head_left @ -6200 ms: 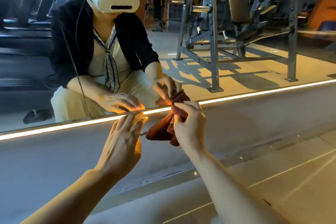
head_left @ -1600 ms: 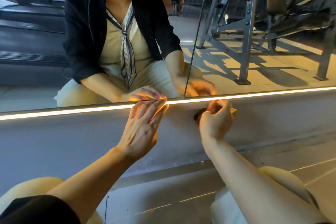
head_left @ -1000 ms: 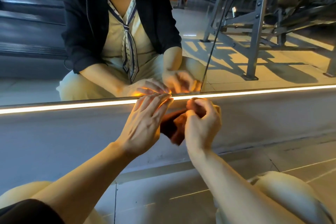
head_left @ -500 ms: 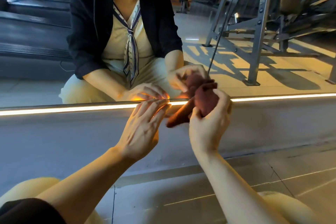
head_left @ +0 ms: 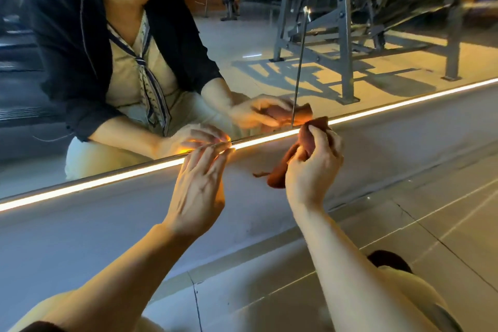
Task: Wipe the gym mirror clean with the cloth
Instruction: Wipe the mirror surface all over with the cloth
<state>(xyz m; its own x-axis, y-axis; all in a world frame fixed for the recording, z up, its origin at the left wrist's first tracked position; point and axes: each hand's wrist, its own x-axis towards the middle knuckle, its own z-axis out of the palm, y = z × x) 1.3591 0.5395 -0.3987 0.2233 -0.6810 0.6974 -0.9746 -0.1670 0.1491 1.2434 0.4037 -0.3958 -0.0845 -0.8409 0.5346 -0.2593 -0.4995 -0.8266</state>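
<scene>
Forearms reach toward the wall: left hand (head_left: 198, 191) flat, fingers straight on the lit strip (head_left: 107, 179); right hand (head_left: 314, 167) grips the bunched rust-brown cloth (head_left: 307, 140) at the mirror (head_left: 269, 62) foot. Wiping underway; next, press cloth along glass.

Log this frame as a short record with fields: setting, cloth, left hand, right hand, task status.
setting: wall mirror above a lit strip, tiled floor
cloth: bunched reddish-brown cloth, its top at the mirror's bottom edge near a vertical seam
left hand: left hand holds nothing, straight fingers touching the lit strip
right hand: right hand grips the cloth
task status: cloth at the mirror's lower edge; how much is wiped cannot be told
</scene>
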